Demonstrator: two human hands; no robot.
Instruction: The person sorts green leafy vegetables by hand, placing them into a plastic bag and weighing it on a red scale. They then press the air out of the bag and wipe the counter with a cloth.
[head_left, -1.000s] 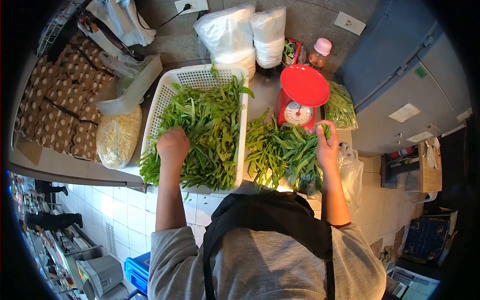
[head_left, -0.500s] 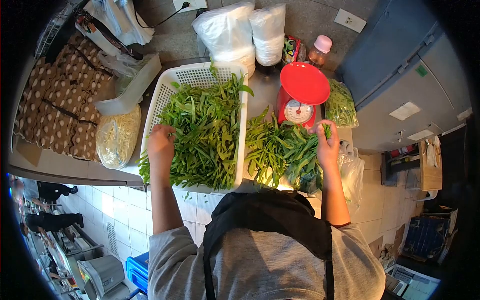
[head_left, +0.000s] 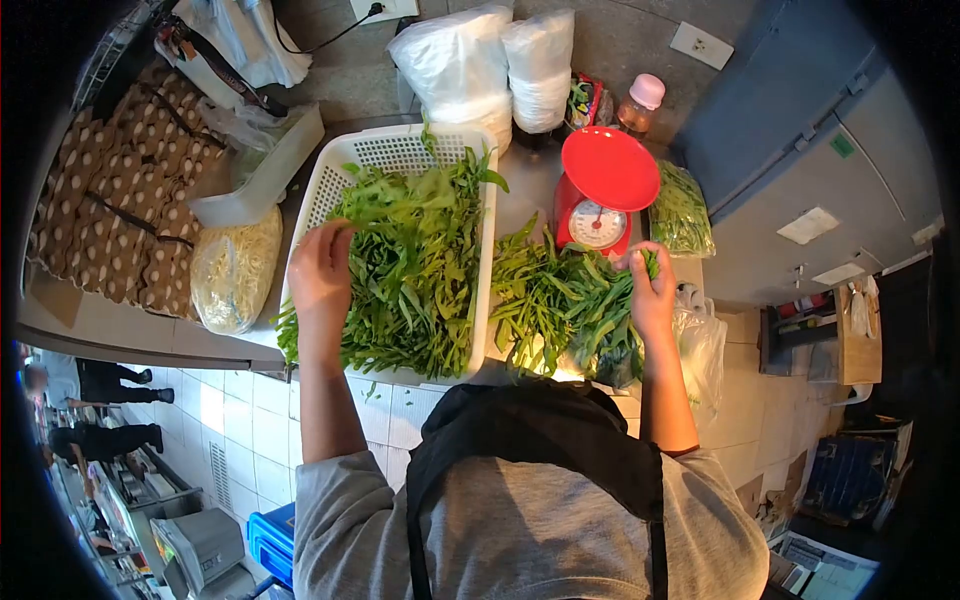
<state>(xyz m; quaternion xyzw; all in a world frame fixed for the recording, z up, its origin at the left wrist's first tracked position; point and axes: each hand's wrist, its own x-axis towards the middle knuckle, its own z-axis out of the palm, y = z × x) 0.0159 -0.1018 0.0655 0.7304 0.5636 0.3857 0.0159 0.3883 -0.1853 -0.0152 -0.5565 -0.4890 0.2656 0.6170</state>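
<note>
And up comes the left hand point(head_left: 322, 270)! Half a second ago it sits a little lower, by the basket's side; now it has risen along that side, and a sprig point(head_left: 405, 195) streaks away from its fingertips over the leaves, blurred by the motion. Its thumb and fingers look pinched together on the stem end, though the blur hides exactly how. So the sprig now shows apart from the mass of greens point(head_left: 410, 280), most of which lies heaped inside the white basket point(head_left: 488, 250), some stems poking over the near left corner.

Across on the other side, the right hand point(head_left: 652, 300) has barely shifted. It's closed around a small bunch point(head_left: 652, 263), leafy bits showing above the curled fingers, just in front of the red scale point(head_left: 597, 226). Between basket and right hand, a loose pile point(head_left: 545, 300) spreads over the counter point(head_left: 517, 195), and it looks much as it did a moment ago.

So both hands have greens in them now: one sprig on the move, one bunch held steady. Behind the scale stands a bottle point(head_left: 638, 105) with a pink cap; a bagged lot of greens point(head_left: 682, 210) lies beside it. Over on the left, a bag of pale strands point(head_left: 235, 275) rests near the basket.
</note>
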